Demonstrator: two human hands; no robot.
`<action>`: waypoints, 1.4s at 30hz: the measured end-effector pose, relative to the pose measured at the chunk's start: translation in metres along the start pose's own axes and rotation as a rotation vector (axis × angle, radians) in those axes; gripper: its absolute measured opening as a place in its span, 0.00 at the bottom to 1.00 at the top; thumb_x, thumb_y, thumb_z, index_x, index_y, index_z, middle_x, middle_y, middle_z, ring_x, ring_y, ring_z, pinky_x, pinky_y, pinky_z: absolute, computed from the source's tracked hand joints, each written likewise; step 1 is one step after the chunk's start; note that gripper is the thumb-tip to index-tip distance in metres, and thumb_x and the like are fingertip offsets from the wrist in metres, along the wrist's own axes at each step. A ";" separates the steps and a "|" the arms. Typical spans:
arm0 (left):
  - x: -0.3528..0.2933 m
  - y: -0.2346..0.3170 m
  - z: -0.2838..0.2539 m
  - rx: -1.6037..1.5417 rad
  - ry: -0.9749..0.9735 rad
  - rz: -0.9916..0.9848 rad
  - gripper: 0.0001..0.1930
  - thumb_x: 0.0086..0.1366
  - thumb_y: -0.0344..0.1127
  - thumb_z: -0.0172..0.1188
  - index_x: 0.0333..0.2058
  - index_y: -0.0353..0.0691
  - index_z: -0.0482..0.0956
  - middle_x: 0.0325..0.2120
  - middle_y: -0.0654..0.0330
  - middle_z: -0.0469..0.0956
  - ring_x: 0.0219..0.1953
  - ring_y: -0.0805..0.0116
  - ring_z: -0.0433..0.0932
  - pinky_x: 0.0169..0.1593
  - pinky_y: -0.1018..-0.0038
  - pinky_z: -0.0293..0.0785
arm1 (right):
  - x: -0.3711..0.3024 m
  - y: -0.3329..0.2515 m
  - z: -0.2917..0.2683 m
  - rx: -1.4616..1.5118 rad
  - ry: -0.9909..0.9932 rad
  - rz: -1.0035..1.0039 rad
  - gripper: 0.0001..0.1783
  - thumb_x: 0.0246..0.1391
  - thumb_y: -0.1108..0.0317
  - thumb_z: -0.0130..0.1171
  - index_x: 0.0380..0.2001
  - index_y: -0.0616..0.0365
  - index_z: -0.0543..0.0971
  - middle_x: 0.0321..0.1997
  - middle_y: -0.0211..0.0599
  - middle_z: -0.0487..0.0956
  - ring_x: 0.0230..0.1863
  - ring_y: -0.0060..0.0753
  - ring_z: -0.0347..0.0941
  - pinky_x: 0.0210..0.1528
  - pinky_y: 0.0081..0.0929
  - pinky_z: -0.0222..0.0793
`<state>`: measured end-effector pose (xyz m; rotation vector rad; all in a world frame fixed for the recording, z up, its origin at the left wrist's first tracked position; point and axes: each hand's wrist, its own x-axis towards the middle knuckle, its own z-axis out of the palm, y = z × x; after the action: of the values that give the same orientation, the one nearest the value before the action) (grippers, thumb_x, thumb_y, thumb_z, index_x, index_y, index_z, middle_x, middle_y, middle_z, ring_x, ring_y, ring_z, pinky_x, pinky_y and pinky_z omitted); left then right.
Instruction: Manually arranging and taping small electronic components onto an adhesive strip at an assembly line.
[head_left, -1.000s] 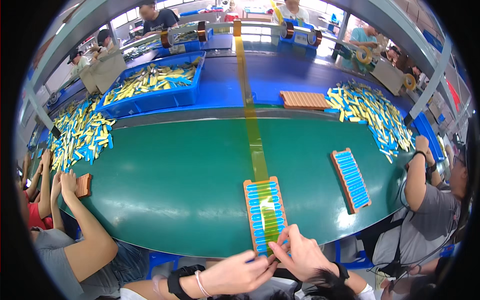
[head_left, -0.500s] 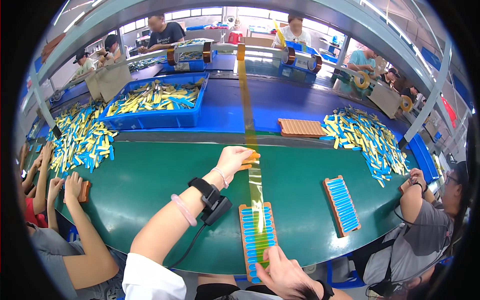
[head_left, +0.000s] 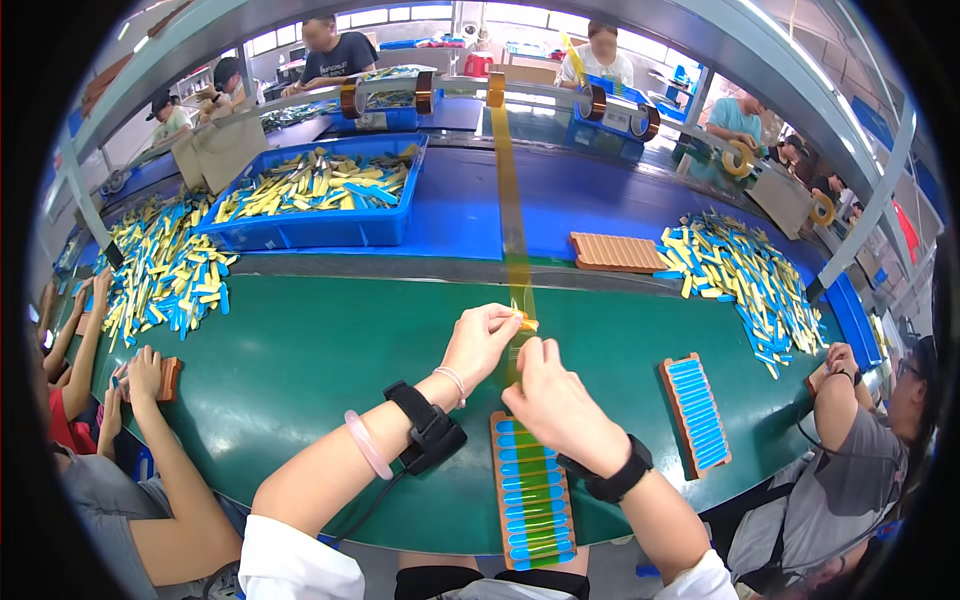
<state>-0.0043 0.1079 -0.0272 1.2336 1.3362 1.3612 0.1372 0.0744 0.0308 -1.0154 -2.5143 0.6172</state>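
We hold tape point(head_left: 514, 262) taut over tray point(head_left: 531, 494): left hand point(head_left: 482, 340) fingers pinched on strip, right hand point(head_left: 556, 400) fingers pressing it. Taping step underway; next likely needs clean tear at tray's far end.

The right hand point(head_left: 560, 405) covers the top of the tray point(head_left: 532, 495) and part of the tape point(head_left: 512, 215). Fingertip contact with the tape is too small to resolve. The picture's lower edge cuts off both forearms.

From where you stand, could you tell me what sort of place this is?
Most likely a factory assembly line: a long green work table with seated workers, a blue bin and loose piles of yellow and blue parts, and amber tape fed from overhead rolls.
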 end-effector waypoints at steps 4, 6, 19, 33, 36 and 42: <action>-0.002 0.042 0.000 -0.160 -0.108 0.037 0.11 0.60 0.34 0.48 0.37 0.33 0.73 0.35 0.57 0.76 0.39 0.78 0.71 0.43 0.81 0.66 | -0.018 0.016 -0.026 0.267 0.191 0.077 0.25 0.48 0.67 0.52 0.46 0.67 0.57 0.47 0.54 0.62 0.44 0.50 0.66 0.45 0.37 0.64; -0.006 0.065 0.001 -0.183 -0.120 0.045 0.12 0.62 0.36 0.46 0.37 0.35 0.74 0.35 0.57 0.76 0.40 0.76 0.71 0.44 0.79 0.65 | -0.036 0.028 -0.031 0.560 0.040 0.203 0.25 0.52 0.65 0.48 0.50 0.66 0.56 0.50 0.49 0.63 0.47 0.38 0.66 0.48 0.33 0.63; -0.081 0.055 0.012 1.374 -0.587 0.947 0.25 0.48 0.31 0.50 0.49 0.42 0.63 0.50 0.57 0.62 0.50 0.62 0.63 0.45 0.60 0.64 | -0.121 0.058 -0.079 1.460 0.010 0.425 0.20 0.52 0.75 0.44 0.49 0.68 0.62 0.46 0.46 0.70 0.45 0.32 0.69 0.45 0.28 0.66; -0.046 0.053 -0.171 1.576 -0.422 0.018 0.37 0.35 0.35 0.65 0.49 0.43 0.63 0.48 0.57 0.65 0.49 0.59 0.64 0.50 0.62 0.60 | -0.202 0.140 -0.093 0.330 0.519 0.419 0.28 0.36 0.83 0.47 0.48 0.61 0.64 0.46 0.37 0.68 0.43 0.27 0.63 0.39 0.21 0.62; -0.030 0.047 -0.222 1.525 -0.267 -0.235 0.33 0.44 0.37 0.59 0.52 0.48 0.61 0.49 0.52 0.64 0.51 0.56 0.64 0.52 0.59 0.61 | -0.212 0.152 -0.093 0.157 0.504 0.401 0.34 0.32 0.84 0.44 0.50 0.59 0.62 0.50 0.38 0.64 0.45 0.29 0.60 0.42 0.22 0.60; -0.045 0.022 -0.150 1.654 0.188 0.232 0.34 0.37 0.38 0.68 0.44 0.34 0.64 0.49 0.45 0.59 0.54 0.49 0.55 0.53 0.61 0.58 | -0.220 0.165 -0.098 0.217 0.232 0.365 0.45 0.28 0.83 0.53 0.57 0.56 0.52 0.58 0.42 0.58 0.52 0.38 0.58 0.50 0.27 0.58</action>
<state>-0.1437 0.0377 -0.0013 2.3053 2.6307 0.1992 0.4251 0.0488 -0.0075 -1.3851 -2.0274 0.8034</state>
